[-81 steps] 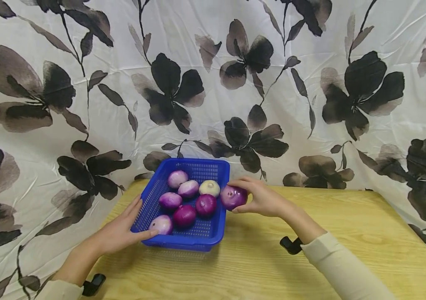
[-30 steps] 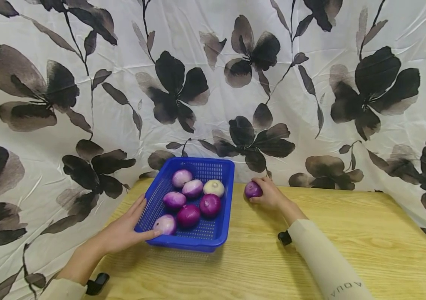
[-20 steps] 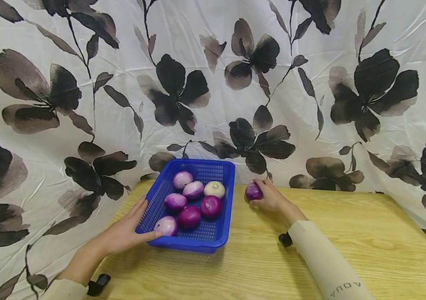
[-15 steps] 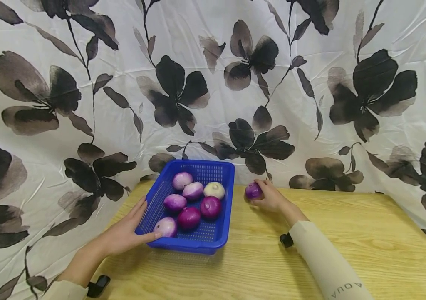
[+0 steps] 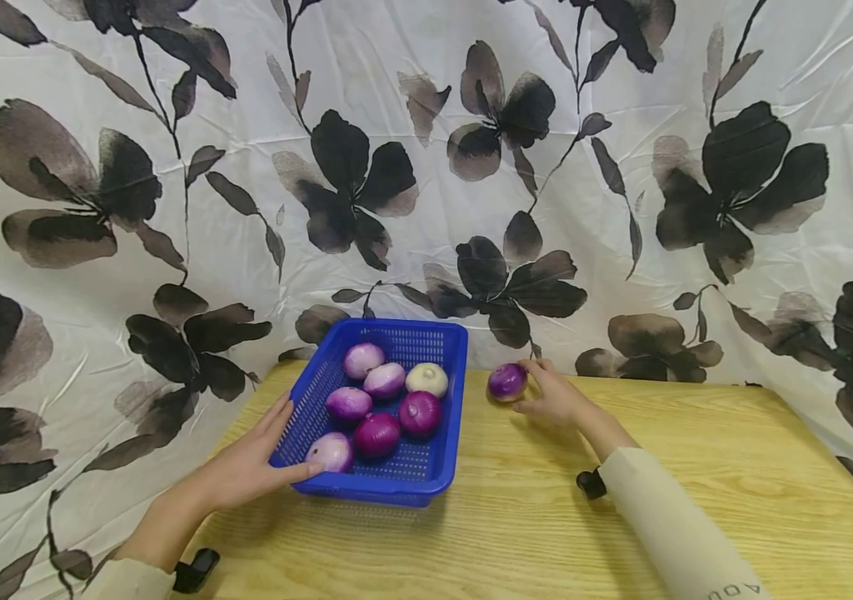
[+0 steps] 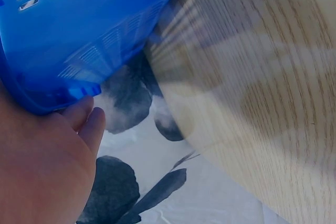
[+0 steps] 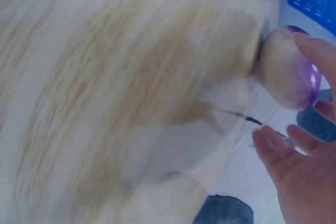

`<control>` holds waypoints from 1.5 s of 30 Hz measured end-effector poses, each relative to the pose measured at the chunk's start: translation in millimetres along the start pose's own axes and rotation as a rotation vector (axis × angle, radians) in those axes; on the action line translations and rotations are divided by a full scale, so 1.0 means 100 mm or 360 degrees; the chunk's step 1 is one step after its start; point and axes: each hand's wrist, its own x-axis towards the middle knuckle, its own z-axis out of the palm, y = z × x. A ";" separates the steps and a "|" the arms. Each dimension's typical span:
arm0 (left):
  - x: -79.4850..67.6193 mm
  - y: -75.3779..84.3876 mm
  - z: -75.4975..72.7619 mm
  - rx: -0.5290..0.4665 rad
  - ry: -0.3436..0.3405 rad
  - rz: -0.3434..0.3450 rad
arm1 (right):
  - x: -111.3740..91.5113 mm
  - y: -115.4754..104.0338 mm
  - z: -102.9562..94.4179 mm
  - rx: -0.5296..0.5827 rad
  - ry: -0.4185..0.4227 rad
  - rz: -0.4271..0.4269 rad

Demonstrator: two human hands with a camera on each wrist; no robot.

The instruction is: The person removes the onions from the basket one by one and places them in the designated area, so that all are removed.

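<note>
A blue plastic basket (image 5: 374,486) stands on the table, holding several purple onions (image 5: 377,435) and one white onion (image 5: 426,380). My left hand (image 5: 242,467) grips its near left corner, thumb over the rim; in the left wrist view fingertips (image 6: 90,124) curl under the rim. Right of the basket, near the back edge, one purple onion (image 5: 507,382) sits on the table. Beside it is my right hand (image 5: 556,398), fingers spread and loose. In the right wrist view this hand (image 7: 302,156) shows nothing gripped, and the thumb partly covers the onion (image 7: 286,69).
The light wooden table (image 5: 659,483) reaches to the right and toward me. A white curtain (image 5: 411,242) with dark flowers hangs right behind its back edge. Each wrist carries a black camera mount, such as the one on the right wrist (image 5: 591,483).
My right hand has carried a purple onion from beside the basket's rim to the table at the right, then let go and drawn back slightly rightward. The left hand has stayed on the basket.
</note>
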 end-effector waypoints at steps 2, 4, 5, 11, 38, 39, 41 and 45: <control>0.00 0.00 0.00 -0.0003 -0.0003 0.0004 | -0.05 -0.01 -0.04 0.0000 -0.0006 -0.0013; 0.00 0.00 0.00 -0.0003 0.0000 0.0011 | -0.09 -0.03 -0.08 -0.0008 -0.0006 -0.0023; 0.00 0.00 0.00 -0.0003 0.0003 0.0016 | -0.11 -0.03 -0.10 -0.0012 -0.0001 -0.0029; 0.02 -0.02 0.00 0.0012 0.0006 0.0024 | -0.20 -0.12 -0.17 -0.0016 0.0020 -0.0067; 0.04 -0.05 0.02 -0.0001 -0.0008 0.0011 | -0.44 -0.72 -0.22 0.0117 -0.0023 -0.0365; 0.03 -0.05 0.02 -0.0002 -0.0008 0.0011 | -0.44 -0.75 -0.21 0.0118 -0.0026 -0.0372; 0.03 -0.04 0.02 0.0001 -0.0010 0.0006 | -0.45 -0.81 -0.20 0.0116 -0.0035 -0.0383; 0.02 -0.04 0.01 0.0011 -0.0011 -0.0006 | -0.45 -0.92 -0.17 0.0110 -0.0060 -0.0408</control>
